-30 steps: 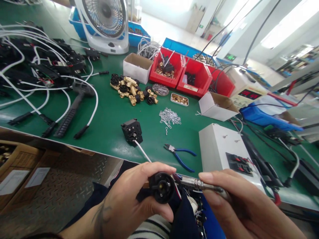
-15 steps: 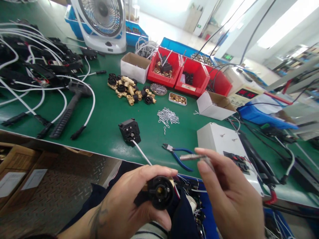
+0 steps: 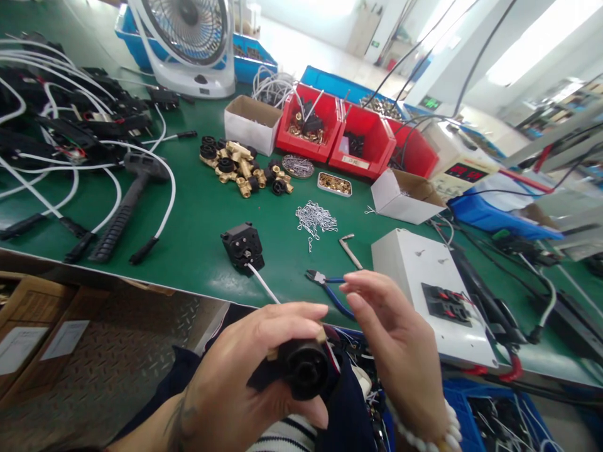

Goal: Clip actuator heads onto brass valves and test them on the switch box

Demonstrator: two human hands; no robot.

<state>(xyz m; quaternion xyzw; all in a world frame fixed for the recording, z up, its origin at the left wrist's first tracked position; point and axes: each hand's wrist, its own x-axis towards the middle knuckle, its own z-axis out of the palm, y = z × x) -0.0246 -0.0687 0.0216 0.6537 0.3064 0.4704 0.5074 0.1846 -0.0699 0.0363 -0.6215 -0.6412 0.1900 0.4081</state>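
My left hand (image 3: pixel 254 370) is closed round a black cylindrical fitting (image 3: pixel 306 370) with a bit of brass showing at its side. Its round hollow end faces right. To the right of it my right hand (image 3: pixel 400 339) hovers with bent fingers, thumb and fingers apart, holding nothing. Just beyond those fingertips an L-shaped metal wrench (image 3: pixel 350 252) lies on the green table (image 3: pixel 277 270). Blue-handled cutting pliers (image 3: pixel 330 292) lie beside it, partly hidden by my right hand. Farther left sits a black housing (image 3: pixel 242 245) with a white cable running toward me.
Brass fittings with black caps (image 3: pixel 245 166) and a heap of wire clips (image 3: pixel 315 216) lie mid-table. Red bins (image 3: pixel 360 160) and a fan (image 3: pixel 193 50) stand behind. A hammer (image 3: pixel 125 210) lies among cables at left; a grey box (image 3: pixel 424 270) stands at right.
My right hand has let go of the L-shaped wrench, which now lies on the table, and has moved left toward the fitting. My left hand has tilted the fitting slightly.
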